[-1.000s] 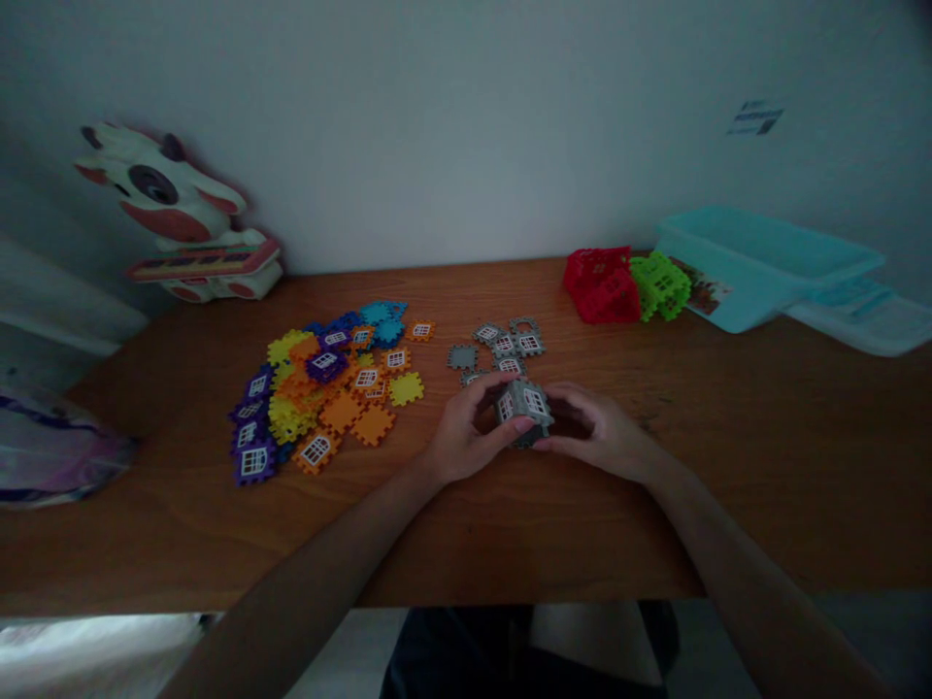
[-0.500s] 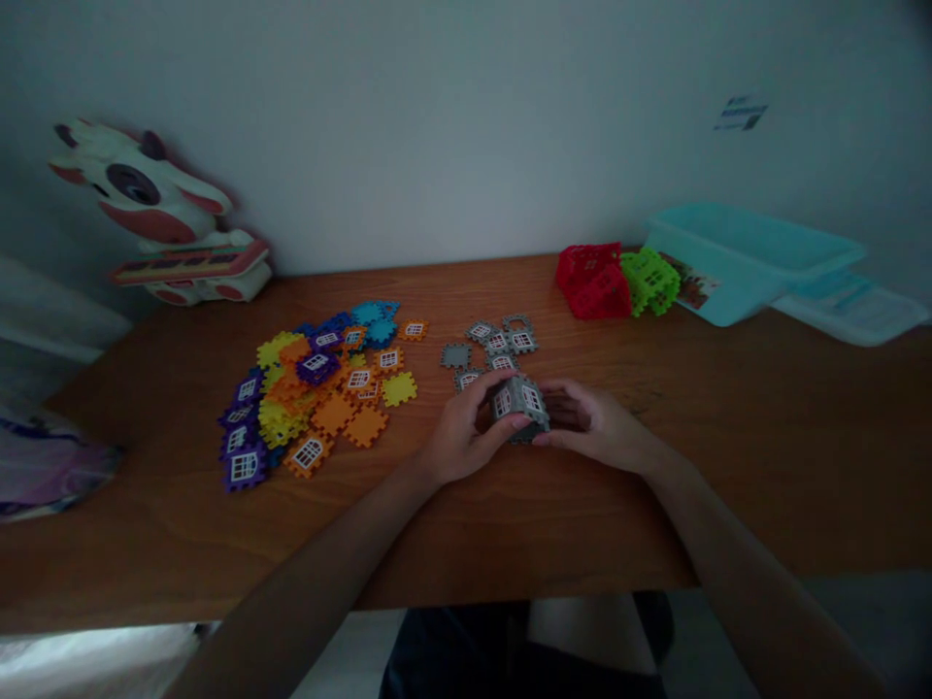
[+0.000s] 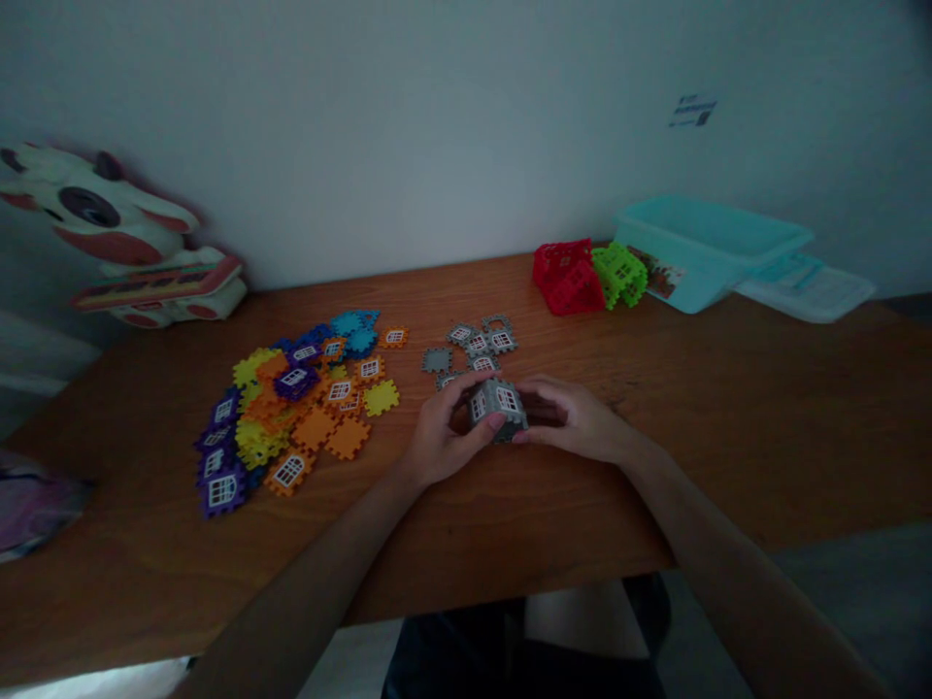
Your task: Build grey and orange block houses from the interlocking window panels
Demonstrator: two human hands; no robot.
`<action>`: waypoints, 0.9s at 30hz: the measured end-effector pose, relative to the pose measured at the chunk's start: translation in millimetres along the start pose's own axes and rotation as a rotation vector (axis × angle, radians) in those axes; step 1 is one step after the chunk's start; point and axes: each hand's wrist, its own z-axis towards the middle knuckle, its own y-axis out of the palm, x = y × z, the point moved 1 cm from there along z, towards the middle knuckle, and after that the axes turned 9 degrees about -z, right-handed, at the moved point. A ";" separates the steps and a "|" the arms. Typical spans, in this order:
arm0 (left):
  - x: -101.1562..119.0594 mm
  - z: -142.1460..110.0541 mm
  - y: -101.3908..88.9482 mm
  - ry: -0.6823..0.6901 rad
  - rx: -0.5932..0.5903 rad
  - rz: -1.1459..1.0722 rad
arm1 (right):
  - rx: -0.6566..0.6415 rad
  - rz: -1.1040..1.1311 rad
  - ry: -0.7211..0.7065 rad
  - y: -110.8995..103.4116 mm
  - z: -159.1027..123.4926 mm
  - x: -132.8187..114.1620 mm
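Observation:
A small grey block structure (image 3: 499, 400), joined from interlocking tiles with white window prints, sits low over the table between my hands. My left hand (image 3: 449, 432) grips its left side, thumb at the front and fingers behind. From the right, my right hand (image 3: 572, 419) has its thumb and fingertips against the structure's right side, fingers curved with a gap inside the palm. Just behind lie several loose grey tiles (image 3: 477, 342), some with windows and one plain (image 3: 438, 360). The structure's underside and back are hidden.
A heap of orange, yellow, purple and blue tiles (image 3: 316, 427) spreads to the left. Toward the wall stand a red tile structure (image 3: 572, 280), a green one (image 3: 620, 275) and a turquoise bin (image 3: 699, 277) with a lid (image 3: 812, 289). A cow toy keyboard (image 3: 160, 286) stands back left.
The view has turned slightly right, so everything appears shifted left. Both hands keep hold of the grey structure, which looks nearly the same.

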 end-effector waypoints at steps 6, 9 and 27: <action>9.5 5.5 2.1 0.135 -0.038 0.158 | 0.029 -0.167 -0.073 -3.8 1.2 -3.1; 11.0 7.7 4.1 0.138 -0.047 0.154 | 0.030 -0.224 -0.104 -4.7 2.2 -5.5; 9.8 5.0 3.6 0.124 -0.054 0.288 | 0.030 -0.198 -0.100 -3.9 2.1 -8.4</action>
